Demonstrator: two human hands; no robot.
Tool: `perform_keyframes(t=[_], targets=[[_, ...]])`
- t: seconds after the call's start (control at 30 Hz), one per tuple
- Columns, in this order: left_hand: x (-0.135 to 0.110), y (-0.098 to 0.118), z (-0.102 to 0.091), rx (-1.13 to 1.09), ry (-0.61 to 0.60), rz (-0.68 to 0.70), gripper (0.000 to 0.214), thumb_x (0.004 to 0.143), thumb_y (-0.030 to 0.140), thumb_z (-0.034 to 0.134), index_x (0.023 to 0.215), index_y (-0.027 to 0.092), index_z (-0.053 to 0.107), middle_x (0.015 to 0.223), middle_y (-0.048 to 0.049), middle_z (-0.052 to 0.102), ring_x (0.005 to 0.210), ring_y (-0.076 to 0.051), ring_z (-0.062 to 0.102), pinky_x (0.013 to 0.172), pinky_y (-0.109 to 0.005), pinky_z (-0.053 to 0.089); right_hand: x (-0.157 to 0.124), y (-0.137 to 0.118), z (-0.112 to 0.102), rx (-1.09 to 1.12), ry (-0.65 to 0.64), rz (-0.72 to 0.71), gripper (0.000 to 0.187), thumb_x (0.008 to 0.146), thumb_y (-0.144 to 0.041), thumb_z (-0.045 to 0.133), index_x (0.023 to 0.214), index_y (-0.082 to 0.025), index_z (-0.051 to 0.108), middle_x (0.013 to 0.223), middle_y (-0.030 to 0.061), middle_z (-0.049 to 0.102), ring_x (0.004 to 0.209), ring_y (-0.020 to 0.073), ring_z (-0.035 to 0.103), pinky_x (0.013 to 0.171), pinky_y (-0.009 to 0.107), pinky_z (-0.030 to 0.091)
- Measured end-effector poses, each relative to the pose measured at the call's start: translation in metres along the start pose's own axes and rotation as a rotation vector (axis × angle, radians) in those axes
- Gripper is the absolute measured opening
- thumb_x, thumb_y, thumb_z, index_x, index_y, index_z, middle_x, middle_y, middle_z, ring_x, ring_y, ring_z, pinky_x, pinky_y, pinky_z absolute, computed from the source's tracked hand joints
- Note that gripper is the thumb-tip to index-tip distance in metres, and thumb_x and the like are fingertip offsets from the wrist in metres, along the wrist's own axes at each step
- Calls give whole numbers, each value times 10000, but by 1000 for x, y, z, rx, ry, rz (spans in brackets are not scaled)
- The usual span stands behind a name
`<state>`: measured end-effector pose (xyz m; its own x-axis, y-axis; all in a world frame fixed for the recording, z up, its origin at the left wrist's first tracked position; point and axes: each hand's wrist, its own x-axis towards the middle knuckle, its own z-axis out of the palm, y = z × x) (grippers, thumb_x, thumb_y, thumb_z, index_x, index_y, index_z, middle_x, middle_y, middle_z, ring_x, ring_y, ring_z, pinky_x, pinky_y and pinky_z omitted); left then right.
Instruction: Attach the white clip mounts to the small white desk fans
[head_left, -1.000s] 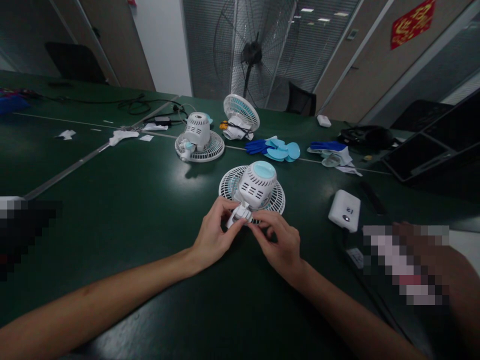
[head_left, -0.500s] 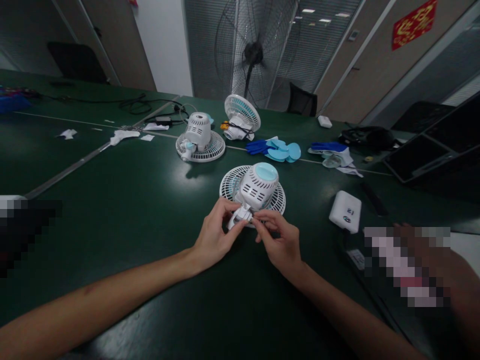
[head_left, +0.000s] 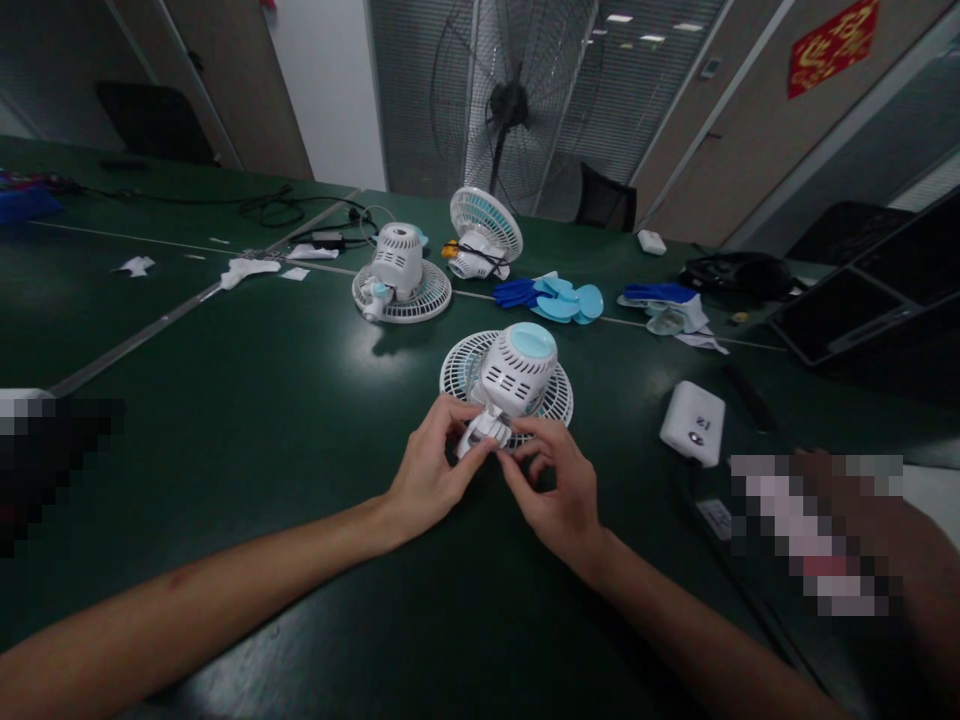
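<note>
A small white fan with a light-blue cap rests grille-down on the table in front of me. From its near side juts a white plastic bracket. My left hand pinches this bracket from the left, thumb along the near edge and fingers behind. At the bracket's right end, my right hand has thumb and index finger on either side, the other fingers curled. Whether a small part lies between those right fingertips is hidden.
Behind are a second fan, a third fan, light-blue fan blades and gloves. A white box-shaped device with a cable lies to the right. At the right edge another person's arm reaches in beside a blurred patch.
My right thumb has slid left and down along the bracket, and the right fingers have spread a little. The left hand and the fan have hardly moved.
</note>
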<state>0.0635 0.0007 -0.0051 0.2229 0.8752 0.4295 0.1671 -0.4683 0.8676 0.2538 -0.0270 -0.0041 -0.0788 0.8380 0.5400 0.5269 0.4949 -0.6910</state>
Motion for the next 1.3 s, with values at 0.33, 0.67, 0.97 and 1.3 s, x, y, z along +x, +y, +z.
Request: perform_keyframes(t=[0.33, 0.67, 0.97, 1.3], targets=[[0, -2, 0, -5, 10, 18, 219, 971, 247, 686, 1170, 206, 605, 1097, -75, 621, 914, -192, 616, 782, -327, 536, -1, 4, -2, -74, -5, -26, 324, 960, -224, 686, 1272, -289, 627, 1122, 45, 742, 687, 139, 701, 509, 266, 549], [0, -1, 0, -7, 0, 6, 217, 971, 265, 690, 1162, 211, 602, 1096, -81, 628, 918, -201, 628, 784, -333, 543, 1, 0, 0, 21, 2, 74, 284, 966, -270, 673, 1249, -262, 650, 1036, 43, 778, 651, 148, 707, 549, 292, 592], [-1, 0, 0, -10, -9, -21, 217, 969, 287, 701, 1150, 209, 610, 1081, -71, 622, 906, -195, 624, 783, -334, 540, 6, 3, 2, 325, -95, 230, 278, 988, -264, 632, 1266, -258, 609, 884, -10, 748, 587, 124, 680, 557, 284, 593], [0, 1, 1, -17, -2, 16, 211, 970, 252, 695, 1160, 219, 607, 1078, -61, 620, 915, -189, 624, 783, -325, 528, 1, -1, 2, -1, -9, -36, 422, 935, -154, 646, 1334, -267, 567, 1198, 82, 643, 734, 138, 701, 483, 240, 548]])
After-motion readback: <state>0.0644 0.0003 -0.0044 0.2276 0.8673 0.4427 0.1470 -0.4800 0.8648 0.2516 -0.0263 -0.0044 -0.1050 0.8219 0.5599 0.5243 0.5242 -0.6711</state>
